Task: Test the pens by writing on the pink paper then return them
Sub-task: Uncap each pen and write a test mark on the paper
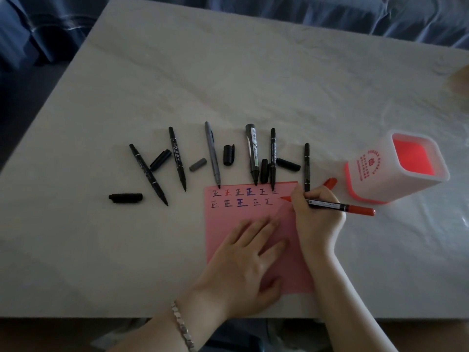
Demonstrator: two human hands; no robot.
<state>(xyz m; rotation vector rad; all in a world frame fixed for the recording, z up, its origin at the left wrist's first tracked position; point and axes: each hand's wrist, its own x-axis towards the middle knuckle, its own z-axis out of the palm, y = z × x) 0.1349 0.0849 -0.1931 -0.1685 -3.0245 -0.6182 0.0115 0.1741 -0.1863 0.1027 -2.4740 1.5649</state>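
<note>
The pink paper (pixel 256 214) lies near the table's front edge and carries two rows of written marks along its top. My left hand (pixel 243 265) presses flat on the sheet with straight fingers. My right hand (pixel 317 219) grips a red pen (pixel 340 206), whose uncapped tip touches the paper at the right end of the second row. A red cap (pixel 330 183) lies just behind that hand. Several uncapped black and grey pens (pixel 213 154) lie in a row behind the paper, tips toward me, with loose caps (pixel 125 197) among them.
A white and red pen holder (pixel 390 171) stands upright to the right of the paper, with nothing seen inside. The pale table (pixel 228 85) ends at a front edge close to my arms. Blue fabric lies beyond the far edge.
</note>
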